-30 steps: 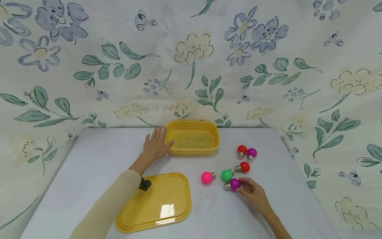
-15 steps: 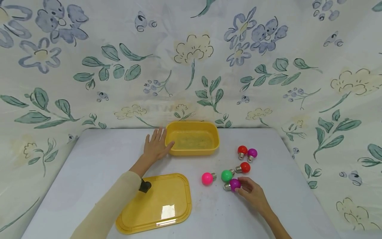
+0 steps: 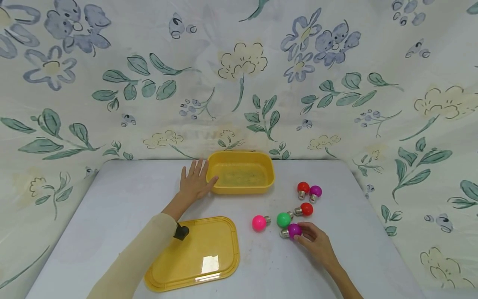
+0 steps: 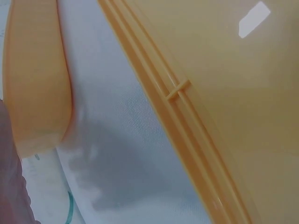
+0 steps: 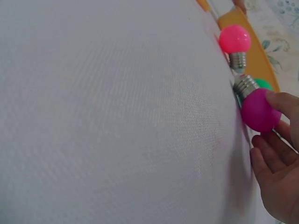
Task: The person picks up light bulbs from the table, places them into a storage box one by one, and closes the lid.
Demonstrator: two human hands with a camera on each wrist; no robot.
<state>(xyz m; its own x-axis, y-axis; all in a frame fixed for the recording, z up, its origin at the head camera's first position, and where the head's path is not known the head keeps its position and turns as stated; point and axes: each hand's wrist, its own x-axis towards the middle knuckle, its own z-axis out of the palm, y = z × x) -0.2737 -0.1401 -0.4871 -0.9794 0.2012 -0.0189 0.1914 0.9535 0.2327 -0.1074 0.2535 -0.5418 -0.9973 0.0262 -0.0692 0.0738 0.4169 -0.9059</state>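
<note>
My right hand (image 3: pixel 315 245) pinches a purple light bulb (image 3: pixel 294 231) by its round globe, thumb on one side and fingers on the other; its metal screw base points left. In the right wrist view the same purple bulb (image 5: pixel 260 110) sits between thumb and fingertips. Just behind it lies a green bulb (image 3: pixel 284 220), with a pink bulb (image 3: pixel 259 223) to its left. My left hand (image 3: pixel 195 181) has its fingers extended at the left end of a yellow plastic container (image 3: pixel 240 190), thumb over the rim. Nothing lies inside the container.
A yellow lid (image 3: pixel 198 257) lies flat under my left forearm, front left. To the right are a red bulb (image 3: pixel 307 209), another red bulb (image 3: pixel 303 187) and a second purple bulb (image 3: pixel 315 191). A floral cloth (image 3: pixel 239 120) hangs behind the white table (image 3: pixel 127 195).
</note>
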